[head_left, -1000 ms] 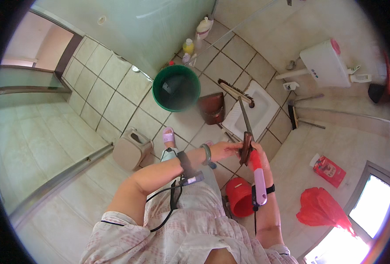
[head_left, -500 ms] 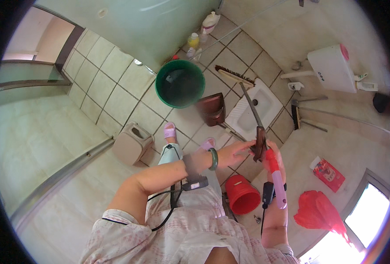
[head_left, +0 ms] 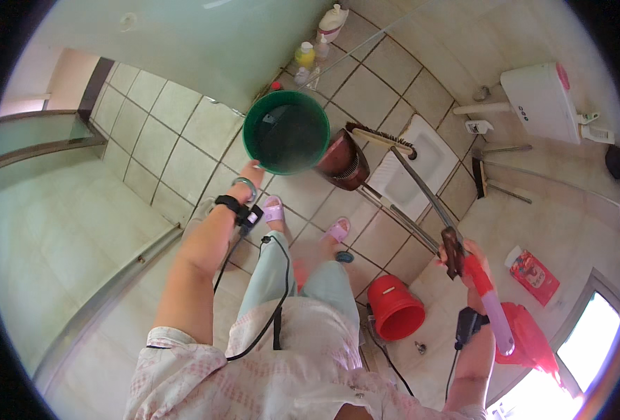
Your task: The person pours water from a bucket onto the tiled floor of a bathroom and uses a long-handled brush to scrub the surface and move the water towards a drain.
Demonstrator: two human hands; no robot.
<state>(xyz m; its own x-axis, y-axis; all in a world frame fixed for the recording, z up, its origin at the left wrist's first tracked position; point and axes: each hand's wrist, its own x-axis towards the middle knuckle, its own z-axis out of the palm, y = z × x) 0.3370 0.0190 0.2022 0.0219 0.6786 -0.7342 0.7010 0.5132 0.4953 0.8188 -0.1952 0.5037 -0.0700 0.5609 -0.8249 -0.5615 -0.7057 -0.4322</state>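
My right hand (head_left: 472,264) is closed around the long handle of a broom (head_left: 422,183), whose upper end is red and pink. The broom's brown bristle head (head_left: 378,138) hangs over the squat toilet's edge. A brown dustpan (head_left: 345,164) tilts beside the green bucket, and its metal handle (head_left: 409,225) runs up to the same hand. At the near left rim of the green bucket (head_left: 252,148), which holds dark water, my left hand (head_left: 250,179) has its fingers bent against the edge. Its fingertips are partly hidden.
The white squat toilet (head_left: 422,157) lies in the tiled floor. A red bucket (head_left: 396,308) stands near my legs. Bottles (head_left: 304,54) stand by the glass partition. A red packet (head_left: 534,276), a red plastic bag (head_left: 523,336) and a cistern (head_left: 539,101) line the right side.
My left hand has moved from the broom handle to the green bucket's rim. My right hand has moved right with the broom, and the dustpan's handle now reaches up to it.
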